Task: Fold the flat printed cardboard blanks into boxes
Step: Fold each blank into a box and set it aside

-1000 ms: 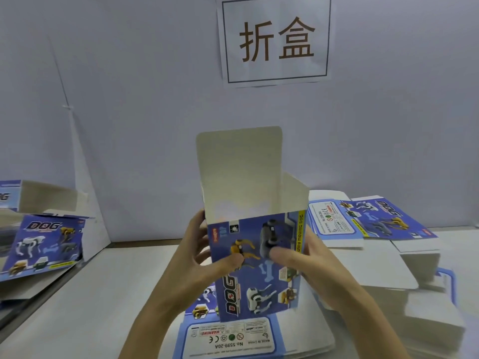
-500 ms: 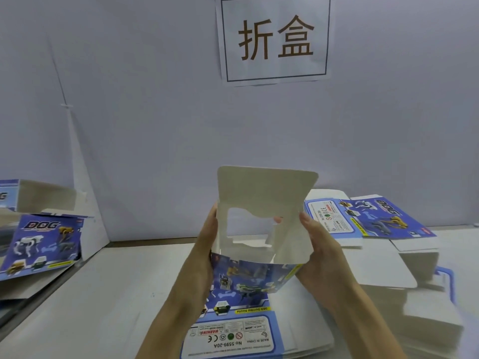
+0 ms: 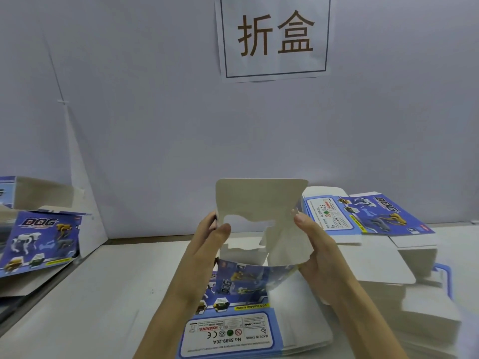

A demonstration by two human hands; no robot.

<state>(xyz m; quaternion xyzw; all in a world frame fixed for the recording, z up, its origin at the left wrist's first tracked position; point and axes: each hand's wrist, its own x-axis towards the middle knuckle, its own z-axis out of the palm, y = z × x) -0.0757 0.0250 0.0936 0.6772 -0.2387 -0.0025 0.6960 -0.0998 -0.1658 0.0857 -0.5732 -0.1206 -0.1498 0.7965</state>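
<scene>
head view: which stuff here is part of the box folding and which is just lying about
In the job: half-folded box, left hand, right hand, flat blanks below, blanks at right.
Lying about: printed boxes at left, wall sign.

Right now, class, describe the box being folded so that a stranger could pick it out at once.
Find the white paper sign with brown characters on the grey wall. Straight below it, the left hand and right hand hold a half-folded blue printed cardboard box. Unlike the flat printed blanks lying around, it is raised, with plain grey flaps standing up.
</scene>
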